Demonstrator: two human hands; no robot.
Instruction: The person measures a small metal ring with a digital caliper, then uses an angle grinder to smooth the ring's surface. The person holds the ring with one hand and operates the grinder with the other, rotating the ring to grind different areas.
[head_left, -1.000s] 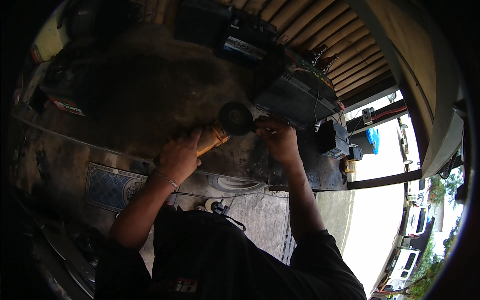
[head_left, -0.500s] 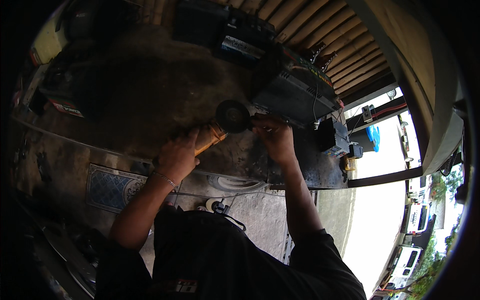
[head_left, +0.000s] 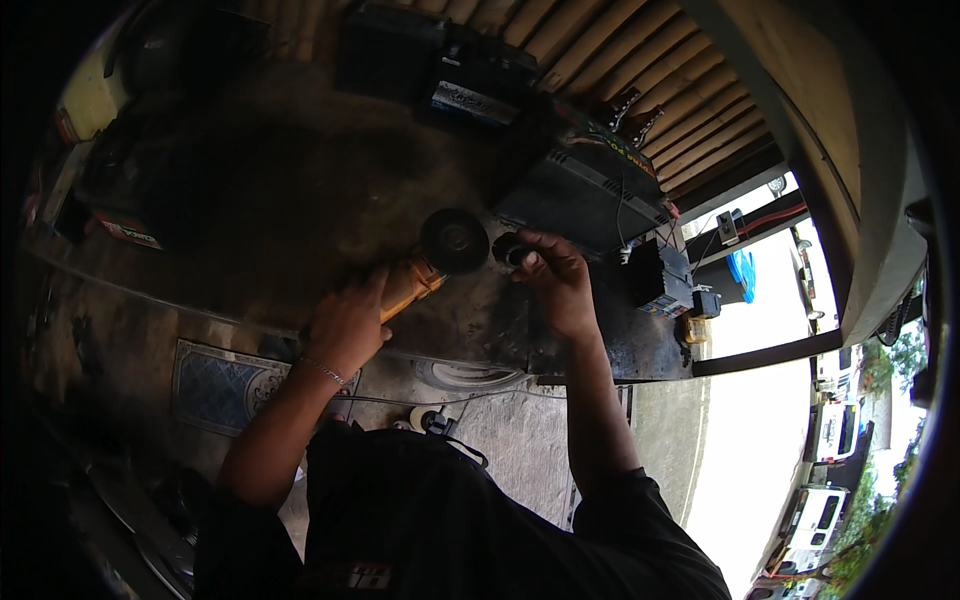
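Observation:
My left hand (head_left: 347, 322) is wrapped round the yellow-orange body of an angle grinder (head_left: 408, 288), held over the dark workbench (head_left: 330, 200). The grinder's dark disc (head_left: 454, 242) faces up, pointing away to the right. Just right of the disc, my right hand (head_left: 560, 285) pinches a small dark rounded piece (head_left: 510, 249) between thumb and fingers. A narrow gap separates that piece from the disc. What the piece is exactly cannot be made out.
Behind my right hand stands a large black box-shaped unit (head_left: 575, 190). Black batteries sit at the back (head_left: 475, 95), at the left (head_left: 125, 225) and at the right (head_left: 662, 277). Two brown bottles (head_left: 635, 120) stand behind the unit. A cable (head_left: 490, 394) runs below the bench's near edge.
My right hand has turned and drawn slightly away from the disc, showing the dark piece in its fingers. The grinder has shifted a little left and nearer.

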